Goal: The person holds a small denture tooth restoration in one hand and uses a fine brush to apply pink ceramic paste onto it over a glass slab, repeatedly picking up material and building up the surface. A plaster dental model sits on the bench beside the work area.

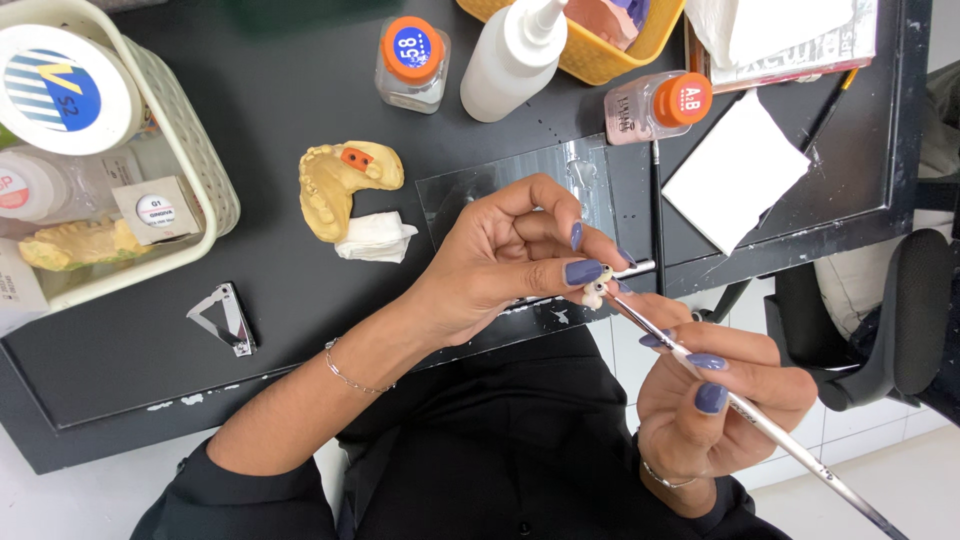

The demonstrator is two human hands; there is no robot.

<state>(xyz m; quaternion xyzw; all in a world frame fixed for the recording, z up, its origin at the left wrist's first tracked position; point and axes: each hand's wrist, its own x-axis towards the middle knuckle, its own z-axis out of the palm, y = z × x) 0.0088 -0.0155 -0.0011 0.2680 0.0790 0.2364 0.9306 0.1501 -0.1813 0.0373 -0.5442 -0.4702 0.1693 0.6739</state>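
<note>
- At the far left, a pale basket (215, 190) sits on my dark desk (280, 300), holding a round white lid (62, 90), a small white box (155, 208) and a yellow tooth mould (75, 245).
- Just in front of the basket, a small folded metal piece (228, 318) lies flat on the desk.
- Further right, a second yellow tooth mould (340, 185) lies on the desk, with a crumpled white tissue (376, 237) touching its lower edge.
- Behind it stand a small jar with an orange cap (412, 62) and a white squeeze bottle (515, 60); a yellow basket (620, 50) is at the back edge.
- My left hand (510, 260) is raised over the desk's front edge, thumb and fingers closed on a small white tooth piece (596, 290) pinched at the fingertips.
- A clear glass slab (520, 185) lies on the desk behind that hand.
- My right hand (715, 395) is below and to the right, off the desk's edge, fingers closed around a thin brush (770, 425); the brush tip reaches up-left and touches the tooth piece.
- Another orange-capped jar (655, 105) lies on its side near the slab, and a second brush (657, 210) lies on the desk below it.
- A white square pad (735, 170) sits at the right end of the desk.
- A dark chair (890, 320) stands at the far right.
</note>
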